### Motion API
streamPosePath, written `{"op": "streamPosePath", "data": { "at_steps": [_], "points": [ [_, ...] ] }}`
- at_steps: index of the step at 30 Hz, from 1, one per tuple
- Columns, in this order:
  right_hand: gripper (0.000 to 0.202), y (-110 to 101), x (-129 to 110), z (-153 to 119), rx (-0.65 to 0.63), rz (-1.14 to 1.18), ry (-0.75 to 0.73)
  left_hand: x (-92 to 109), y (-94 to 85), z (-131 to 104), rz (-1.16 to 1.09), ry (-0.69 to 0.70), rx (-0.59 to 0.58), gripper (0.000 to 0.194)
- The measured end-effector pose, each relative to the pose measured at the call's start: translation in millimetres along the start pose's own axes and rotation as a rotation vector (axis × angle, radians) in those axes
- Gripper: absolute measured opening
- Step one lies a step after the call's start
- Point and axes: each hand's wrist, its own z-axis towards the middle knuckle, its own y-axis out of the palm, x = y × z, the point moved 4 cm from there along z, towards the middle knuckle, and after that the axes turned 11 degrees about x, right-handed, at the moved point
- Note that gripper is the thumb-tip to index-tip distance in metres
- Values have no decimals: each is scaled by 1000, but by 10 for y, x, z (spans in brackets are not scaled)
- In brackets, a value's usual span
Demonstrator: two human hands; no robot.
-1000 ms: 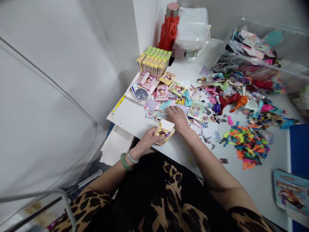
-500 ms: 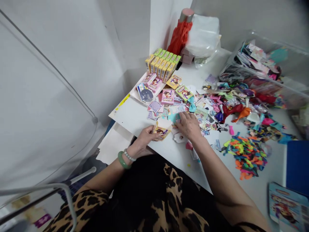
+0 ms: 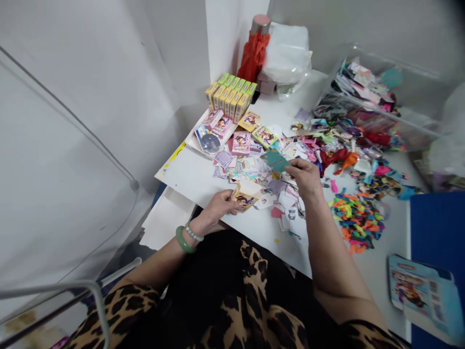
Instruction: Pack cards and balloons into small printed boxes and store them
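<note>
My left hand (image 3: 222, 204) is closed on a small yellow box (image 3: 245, 199) with its top flap up, near the table's front edge. Between the fingertips of my right hand (image 3: 305, 178) is a teal card (image 3: 276, 161), raised over the loose cards. Printed cards and paper pieces (image 3: 254, 167) lie spread beyond the yellow box. A pink box (image 3: 241, 143), a green box (image 3: 265, 136) and a flat yellow box (image 3: 250, 120) rest behind them.
Yellow-green boxes (image 3: 230, 97) stand in a row at the back, beside a red umbrella (image 3: 253, 55) and a white bag (image 3: 286, 53). At the right are a clear bin (image 3: 381, 109), bright balloons (image 3: 358, 218) and a blue flat package (image 3: 423, 295).
My right hand has risen from the cards and moved right, now with the teal card in its fingers. My left hand still holds the yellow box. The view has shifted slightly.
</note>
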Motion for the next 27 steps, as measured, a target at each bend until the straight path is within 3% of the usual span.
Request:
{"op": "streamPosePath", "data": {
  "at_steps": [3,6,10,13,15,17,21,25,27],
  "points": [
    [24,-217,-202,-89,26,121,45,15,80,5,6,-8,-7,31],
    [22,-379,-493,-330,-29,121,-105,26,127,2,-9,1,5,32],
    [17,-417,-803,-721,-191,-229,-433,42,187,-12,35,73,-15,30],
    [26,-327,-891,-1017,-358,-534,-646,30,276,-48,134,160,-83,23],
    [32,-277,-880,-1219,-473,-613,-709,-20,336,-86,179,167,-134,24],
    [36,-281,-839,-1403,-487,-582,-709,-118,380,-129,189,79,-207,29],
    [34,-425,-678,-1705,-257,-364,-646,-307,404,-190,156,-122,-331,41],
    [31,-533,-374,-1928,-283,-94,-533,-369,425,-181,155,-144,-387,42],
    [26,-645,-155,-1935,-200,26,-380,-371,448,-172,153,-155,-408,42]
  ]
}}
